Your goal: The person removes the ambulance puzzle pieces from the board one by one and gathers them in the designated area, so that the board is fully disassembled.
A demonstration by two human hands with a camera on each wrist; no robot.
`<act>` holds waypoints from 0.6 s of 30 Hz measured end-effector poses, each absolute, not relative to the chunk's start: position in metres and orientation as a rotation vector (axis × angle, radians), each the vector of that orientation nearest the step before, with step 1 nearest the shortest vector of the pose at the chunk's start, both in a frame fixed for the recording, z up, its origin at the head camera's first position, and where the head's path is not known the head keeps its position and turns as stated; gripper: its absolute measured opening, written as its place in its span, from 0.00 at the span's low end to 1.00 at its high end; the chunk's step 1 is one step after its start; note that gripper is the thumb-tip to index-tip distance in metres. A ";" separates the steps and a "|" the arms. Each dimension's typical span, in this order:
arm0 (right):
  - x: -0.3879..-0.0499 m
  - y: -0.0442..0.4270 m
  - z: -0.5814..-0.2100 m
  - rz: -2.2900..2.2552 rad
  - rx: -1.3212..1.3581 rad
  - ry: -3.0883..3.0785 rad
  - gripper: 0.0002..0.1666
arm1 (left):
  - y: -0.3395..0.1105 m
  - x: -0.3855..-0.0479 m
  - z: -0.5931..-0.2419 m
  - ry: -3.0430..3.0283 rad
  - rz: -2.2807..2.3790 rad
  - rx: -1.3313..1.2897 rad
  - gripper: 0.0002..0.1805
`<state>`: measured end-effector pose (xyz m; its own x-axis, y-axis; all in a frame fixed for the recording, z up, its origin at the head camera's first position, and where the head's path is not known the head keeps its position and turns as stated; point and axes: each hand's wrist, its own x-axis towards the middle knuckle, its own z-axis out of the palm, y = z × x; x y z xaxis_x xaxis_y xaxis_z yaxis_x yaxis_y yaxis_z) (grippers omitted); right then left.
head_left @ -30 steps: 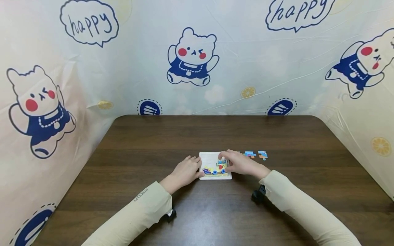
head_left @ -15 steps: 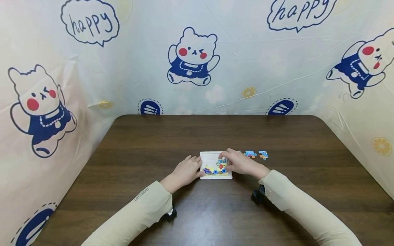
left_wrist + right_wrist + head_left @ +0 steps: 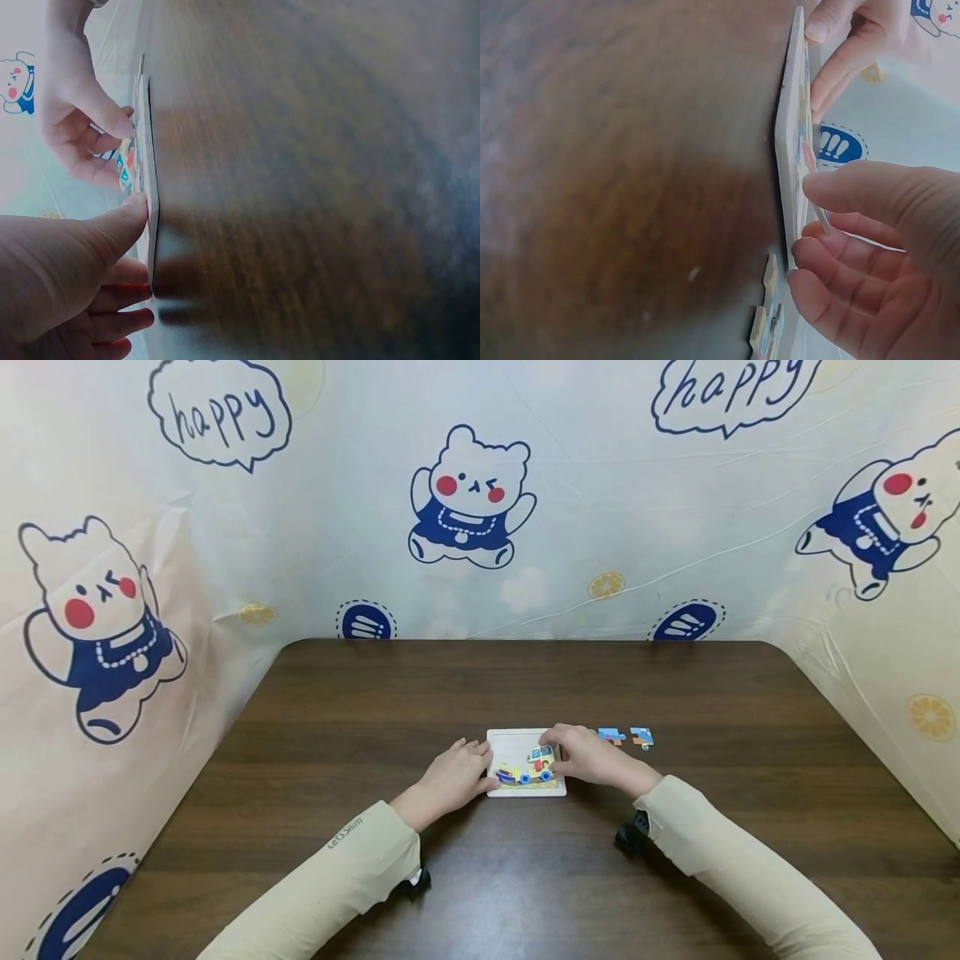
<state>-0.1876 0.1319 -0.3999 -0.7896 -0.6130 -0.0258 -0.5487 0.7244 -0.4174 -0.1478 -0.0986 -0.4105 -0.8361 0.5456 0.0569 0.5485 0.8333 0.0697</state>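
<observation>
A small white puzzle tray [image 3: 525, 794] lies on the table, its lower part filled with a yellow vehicle picture. My left hand [image 3: 453, 774] rests on the tray's left rim; in the left wrist view its thumb [image 3: 124, 225] touches the edge, fingers nearly straight. Over the tray's right side, my right hand [image 3: 588, 756] pinches a jigsaw piece [image 3: 819, 210] between thumb and fingers. That piece stands tilted against the picture in the right wrist view, and the fingers cover part of it. Whether it sits in its slot, I cannot tell.
Two loose jigsaw pieces, one blue and pink [image 3: 611, 737] and one blue and orange [image 3: 642, 738], lie right of the tray, behind my right hand. Beyond the brown table [image 3: 375, 693] hangs a printed curtain [image 3: 570, 485].
My right hand has shifted slightly right and its fingers have tilted the pinched piece a little. A loose piece's edge beside the hand is now covered. My left hand keeps its place.
</observation>
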 end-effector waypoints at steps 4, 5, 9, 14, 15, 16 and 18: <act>-0.190 0.135 -0.398 -0.616 -0.917 2.784 0.18 | -0.098 -0.148 -0.410 -2.972 -0.135 -0.893 0.25; -0.190 0.136 -0.397 -0.630 -0.902 2.782 0.19 | -0.098 -0.149 -0.410 -2.973 -0.138 -0.894 0.25; -0.191 0.141 -0.393 -0.650 -0.899 2.798 0.19 | -0.098 -0.148 -0.409 -2.977 -0.150 -0.892 0.25; -0.191 0.147 -0.391 -0.664 -0.919 2.824 0.17 | -0.098 -0.147 -0.408 -2.979 -0.158 -0.893 0.25; -0.191 0.148 -0.391 -0.665 -0.928 2.829 0.17 | -0.098 -0.146 -0.407 -2.978 -0.161 -0.893 0.25; -0.191 0.149 -0.391 -0.672 -0.919 2.834 0.17 | -0.098 -0.146 -0.407 -2.980 -0.160 -0.892 0.25; -0.192 0.152 -0.391 -0.678 -0.907 2.845 0.17 | -0.098 -0.146 -0.407 -2.979 -0.159 -0.891 0.25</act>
